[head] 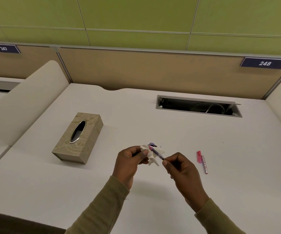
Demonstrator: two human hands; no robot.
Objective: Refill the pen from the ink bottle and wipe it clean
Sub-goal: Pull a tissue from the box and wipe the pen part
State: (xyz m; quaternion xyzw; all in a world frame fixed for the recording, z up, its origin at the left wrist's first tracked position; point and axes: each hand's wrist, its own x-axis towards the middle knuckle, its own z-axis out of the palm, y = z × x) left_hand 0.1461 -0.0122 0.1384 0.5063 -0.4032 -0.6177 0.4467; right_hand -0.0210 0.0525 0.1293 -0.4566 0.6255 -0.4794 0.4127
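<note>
pen (156,153) between right fingers (165,163), tip in tissue (151,161)

Two grips show, the left grip (129,159) and the right grip (182,169), and two sleeves, the left sleeve (102,208) and the right sleeve (217,218). There is one pen (156,153), one tissue (151,162) and one bottle (152,144), mostly hidden behind the tissue. The counter (170,129) carries one box (78,137) at left and two loose parts at right: one cap (199,157) and one barrel (204,165). One hatch (198,106) lies far right. Two plates hang far off: plate 247 (3,48) and plate 248 (265,63).
</note>
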